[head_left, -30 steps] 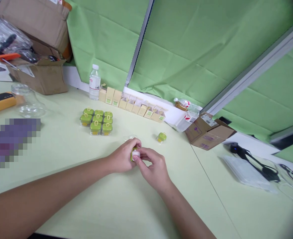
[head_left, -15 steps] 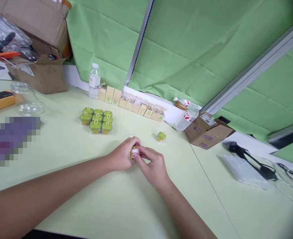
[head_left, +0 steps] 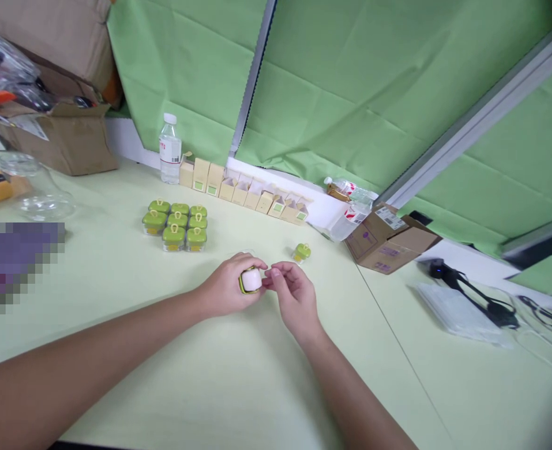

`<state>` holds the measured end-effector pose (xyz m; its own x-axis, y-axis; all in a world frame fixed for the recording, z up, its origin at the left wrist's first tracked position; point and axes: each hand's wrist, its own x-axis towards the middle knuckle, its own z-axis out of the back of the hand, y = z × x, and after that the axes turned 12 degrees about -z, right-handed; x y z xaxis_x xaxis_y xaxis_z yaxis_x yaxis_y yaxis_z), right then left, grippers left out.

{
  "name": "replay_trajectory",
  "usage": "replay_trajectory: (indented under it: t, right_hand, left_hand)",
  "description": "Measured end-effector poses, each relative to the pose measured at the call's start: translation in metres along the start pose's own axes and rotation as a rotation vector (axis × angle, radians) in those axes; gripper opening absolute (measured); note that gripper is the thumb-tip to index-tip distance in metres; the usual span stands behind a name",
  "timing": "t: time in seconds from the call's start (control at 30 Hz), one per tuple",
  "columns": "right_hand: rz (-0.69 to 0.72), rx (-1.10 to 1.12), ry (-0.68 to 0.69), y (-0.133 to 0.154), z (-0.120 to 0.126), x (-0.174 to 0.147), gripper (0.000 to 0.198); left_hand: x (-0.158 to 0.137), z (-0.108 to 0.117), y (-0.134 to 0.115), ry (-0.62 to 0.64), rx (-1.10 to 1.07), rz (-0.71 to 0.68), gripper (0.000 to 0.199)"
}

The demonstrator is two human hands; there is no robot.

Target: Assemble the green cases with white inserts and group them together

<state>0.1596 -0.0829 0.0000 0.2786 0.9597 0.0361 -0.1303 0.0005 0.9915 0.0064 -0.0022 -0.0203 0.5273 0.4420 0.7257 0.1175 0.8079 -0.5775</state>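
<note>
My left hand is closed around a small green lid, its underside turned toward me. Inside the lid sits a white rounded piece. Just to the right, my right hand has its fingers curled and the thumb near the index finger, with the fingertips close to the lid; what they pinch, if anything, is too small to make out. Behind my left hand a clear rim partly shows. One small clear box with a green lid stands beyond my right hand.
Several green-lidded clear boxes stand grouped at left. Along the wall runs a row of small cardboard boxes beside an upright water bottle. Farther right are a lying bottle, a carton and cables. A glass vessel stands left.
My right fingers have drawn back to the right from the white piece, which now shows more fully in the lid. My left hand keeps hold of the lid. The view has shifted slightly.
</note>
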Motion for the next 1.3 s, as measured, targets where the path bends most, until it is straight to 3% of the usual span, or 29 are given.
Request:
replay_trajectory:
  t: [0.1,0.27,0.5,0.67,1.07,1.3]
  right_hand:
    - [-0.017,-0.009,0.08,0.004,-0.004,-0.004,0.036]
    - [-0.094,0.089,0.036,0.005,-0.007,-0.007,0.021]
    - [-0.103,0.058,0.131,0.007,-0.012,-0.007,0.036]
    - [-0.16,0.049,0.199,0.011,-0.011,-0.007,0.029]
    - [-0.208,0.131,0.168,0.012,-0.004,-0.004,0.028]
    - [-0.109,0.061,0.172,0.006,-0.01,-0.005,0.034]
  left_hand:
    - [0.0,0.002,0.001,0.0,-0.007,-0.063,0.03]
    - [0.002,0.001,-0.002,-0.024,-0.013,-0.038,0.03]
    - [-0.002,0.001,0.001,0.019,-0.094,-0.119,0.046]
    - [-0.004,0.003,0.005,0.065,-0.044,-0.108,0.053]
    - [0.0,0.004,0.002,0.045,0.048,-0.094,0.043]
    - [-0.001,0.008,0.002,0.134,0.039,-0.079,0.042]
